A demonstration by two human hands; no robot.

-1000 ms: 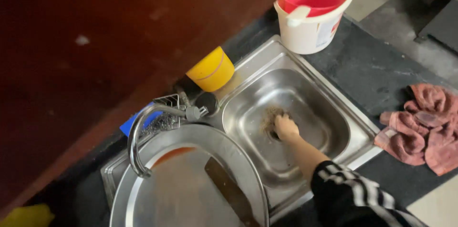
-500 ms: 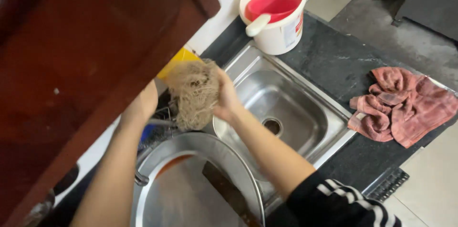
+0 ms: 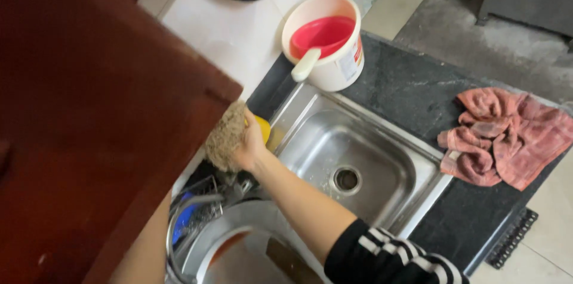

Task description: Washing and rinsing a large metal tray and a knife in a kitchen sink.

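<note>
Right hand (image 3: 249, 148) grip clenches scrubber (image 3: 225, 137) against cabinet edge (image 3: 230, 96); left hand hidden.

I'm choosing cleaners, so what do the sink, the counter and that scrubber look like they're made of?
The sink looks like brushed stainless steel: grey, with soft reflections. The counter seems dark polished stone, speckled and mottled, possibly granite. The scrubber in the right hand looks like coarse tan plant fibre, shaggy and matted, though it could be synthetic.

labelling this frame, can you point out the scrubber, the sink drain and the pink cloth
scrubber (image 3: 224, 136), head view, on its fibrous middle, held in the right hand (image 3: 250, 148)
sink drain (image 3: 347, 179), head view, on the dark opening
pink cloth (image 3: 507, 134), head view, on its crumpled middle
</note>
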